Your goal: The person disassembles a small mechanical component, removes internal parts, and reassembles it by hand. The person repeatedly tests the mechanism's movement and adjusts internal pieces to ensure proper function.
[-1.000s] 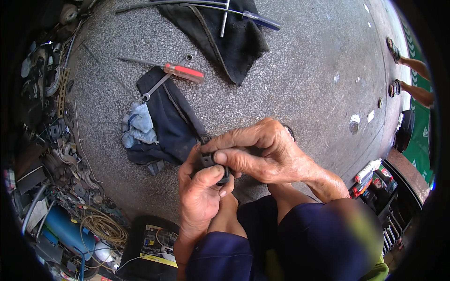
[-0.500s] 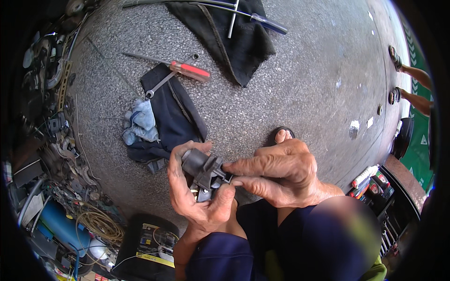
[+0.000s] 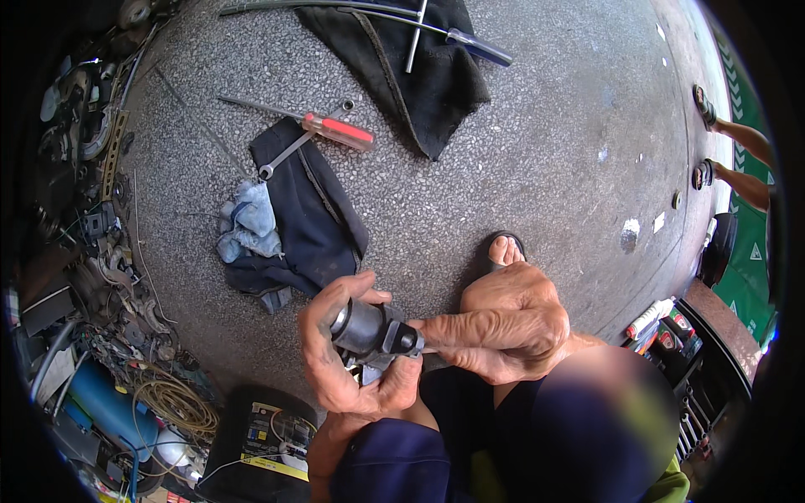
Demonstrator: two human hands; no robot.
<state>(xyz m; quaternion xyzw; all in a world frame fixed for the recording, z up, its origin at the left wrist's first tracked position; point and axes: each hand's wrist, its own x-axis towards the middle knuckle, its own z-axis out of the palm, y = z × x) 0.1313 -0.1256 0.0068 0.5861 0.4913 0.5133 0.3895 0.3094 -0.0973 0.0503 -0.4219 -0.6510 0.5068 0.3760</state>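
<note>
My left hand [image 3: 344, 369] is wrapped round a dark grey machine part [image 3: 360, 325] with a round, barrel-like body and a blocky side. Its thumb lies along the near side and the fingers curl round the far left. Close against the part's right end, my right hand [image 3: 503, 327] pinches with thumb and forefinger. A thin edge shows between those two fingertips, but what they hold is mostly hidden. Both hands are above my lap, over the dark blue shorts [image 3: 390, 461].
Ahead lie a dark cloth [image 3: 306, 201] with a blue rag [image 3: 251, 222], a spanner [image 3: 289, 155] and a red-handled screwdriver [image 3: 340, 132]. Farther off, another cloth [image 3: 436, 101] bears a blue-handled screwdriver [image 3: 480, 48]. Metal parts [image 3: 109, 268] crowd the left; a black container [image 3: 243, 444] stands near. Someone's legs [image 3: 742, 159] show far right.
The machine part has turned in my left hand, so its rounded right end now faces up more. My right fingers have shifted slightly right and down, still pinched beside it.
</note>
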